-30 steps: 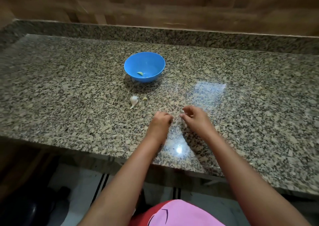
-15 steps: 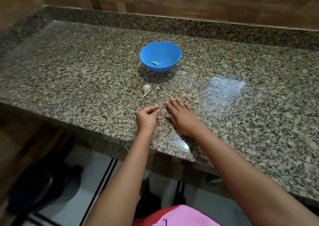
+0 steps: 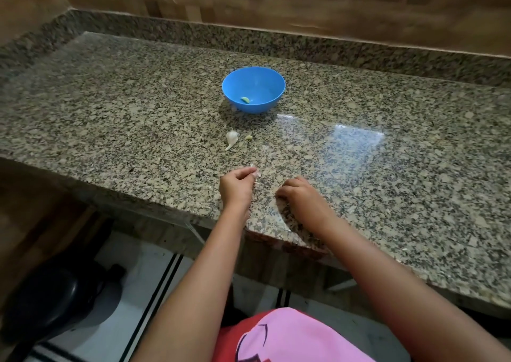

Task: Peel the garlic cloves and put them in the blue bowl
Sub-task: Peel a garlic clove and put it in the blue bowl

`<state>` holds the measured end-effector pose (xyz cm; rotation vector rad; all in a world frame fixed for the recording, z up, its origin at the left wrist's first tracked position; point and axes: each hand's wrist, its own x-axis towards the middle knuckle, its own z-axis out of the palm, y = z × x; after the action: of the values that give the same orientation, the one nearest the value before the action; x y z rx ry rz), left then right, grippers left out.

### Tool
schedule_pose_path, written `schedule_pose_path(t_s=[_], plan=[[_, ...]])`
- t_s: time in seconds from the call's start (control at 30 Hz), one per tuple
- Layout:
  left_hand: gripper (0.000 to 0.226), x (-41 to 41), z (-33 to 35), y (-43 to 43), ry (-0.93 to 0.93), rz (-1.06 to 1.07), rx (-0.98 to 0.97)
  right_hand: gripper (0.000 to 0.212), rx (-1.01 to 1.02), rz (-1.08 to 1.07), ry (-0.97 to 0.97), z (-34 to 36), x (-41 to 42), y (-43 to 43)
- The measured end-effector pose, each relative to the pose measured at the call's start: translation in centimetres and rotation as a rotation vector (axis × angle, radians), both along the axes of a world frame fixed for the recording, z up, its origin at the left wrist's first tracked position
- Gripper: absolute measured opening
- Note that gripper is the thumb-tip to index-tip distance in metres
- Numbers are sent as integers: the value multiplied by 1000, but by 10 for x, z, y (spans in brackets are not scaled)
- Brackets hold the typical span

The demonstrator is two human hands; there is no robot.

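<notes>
Inside blue bowl (image 3: 265,76): one pale peeled clove (image 3: 245,100).

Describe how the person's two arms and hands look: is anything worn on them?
Both arms are bare from the hands back to the frame edge; no sleeves show. The left hand and the right hand wear no gloves, and no rings, watch or bracelets are visible. Lower down, a pink garment with a red edge and dark line markings shows.
</notes>
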<state>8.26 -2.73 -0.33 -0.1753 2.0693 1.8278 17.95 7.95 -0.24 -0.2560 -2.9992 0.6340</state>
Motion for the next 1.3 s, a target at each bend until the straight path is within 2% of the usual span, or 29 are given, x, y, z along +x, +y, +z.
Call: schedule_pose_path(t_s=[0.1, 0.2, 0.37, 0.5, 0.63, 0.8, 1.07, 1.3], plan=[[14, -4, 0, -4, -5, 35, 16, 18, -164, -111, 33, 4, -16, -1], [14, -8, 1, -7, -3, 74, 16, 21, -282, -183, 31, 12, -44, -2], [16, -11, 0, -11, 8, 108, 14, 27, -98, 41, -111, 15, -75, -1], [15, -10, -2, -10, 29, 86, 0, 38, 38, 218, -177, 12, -58, 8], [14, -2, -2, -5, 29, 56, 1, 35, 42, 284, -189, 15, -25, 17], [14, 15, -3, 3, 18, 7, 12, 39, 71, 292, -175, 13, 1, 21], [15, 26, -4, 8, 14, -29, 0, 32, 18, 68, 80, -1, 18, 6], [14, 19, -5, -3, -3, -9, 18, 22, 93, 56, 156, -11, 12, 0]])
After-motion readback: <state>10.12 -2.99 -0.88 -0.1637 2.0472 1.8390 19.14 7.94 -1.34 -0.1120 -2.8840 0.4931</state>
